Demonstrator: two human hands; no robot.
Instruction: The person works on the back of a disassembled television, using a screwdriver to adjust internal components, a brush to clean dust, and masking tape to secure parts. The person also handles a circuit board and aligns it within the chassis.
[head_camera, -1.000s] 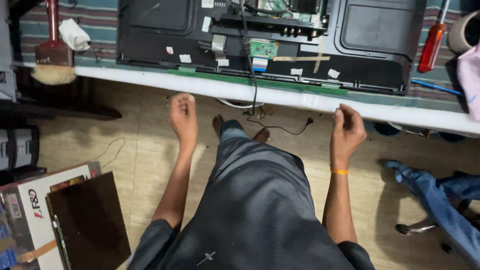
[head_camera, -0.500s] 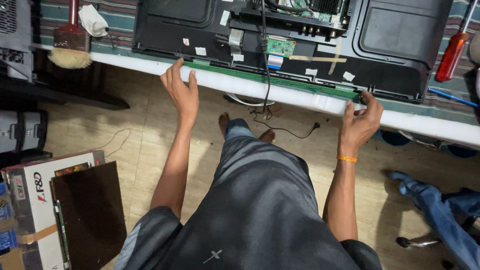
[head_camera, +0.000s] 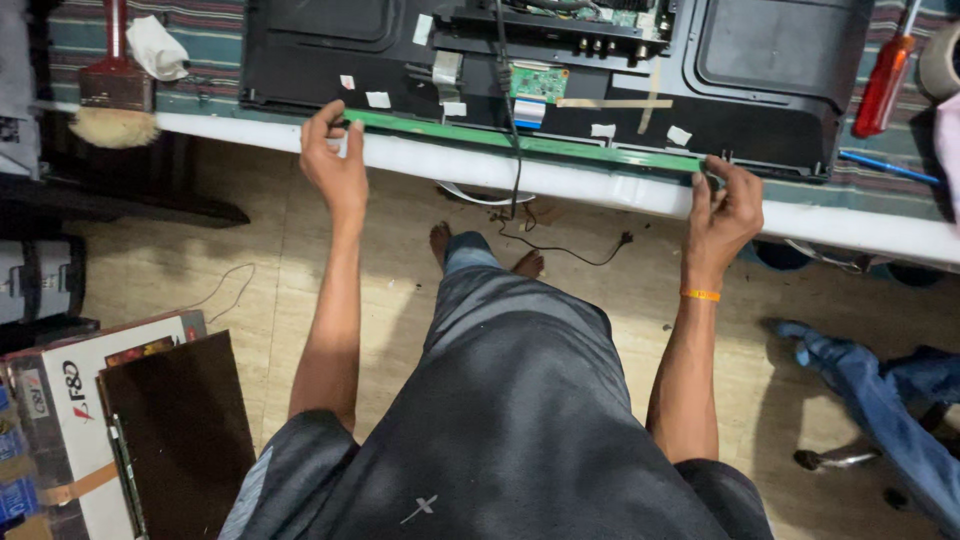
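Green, long and narrow, the strip (head_camera: 520, 140) runs along the near edge of the black panel (head_camera: 560, 70) that lies on the table (head_camera: 600, 190). Left hand (head_camera: 335, 160) pinches the strip's left end, thumb on the far side and fingers curled over the near side. Right hand (head_camera: 722, 210) grips the strip's right end the same way, fingers bent over the edge; an orange band (head_camera: 700, 295) sits on that wrist. Both hands are closed narrow on the strip, well apart from each other, 1 at each end.

On the panel, far from the strip, a small green board (head_camera: 538, 82) sits near the middle, with white tape pieces (head_camera: 378, 99) scattered about it. A black cable (head_camera: 512, 150) crosses the strip and hangs down over the table edge toward the floor (head_camera: 200, 260). A brush (head_camera: 112, 110) lies at the far left of the table, and a red screwdriver (head_camera: 884, 80) lies at the far right. Below the table, 2 bare feet (head_camera: 485, 250) rest on the floor. A cardboard box (head_camera: 70, 420) with a dark sheet (head_camera: 180, 430) on it stands at the near left, and blue cloth (head_camera: 880, 400) lies at the near right.
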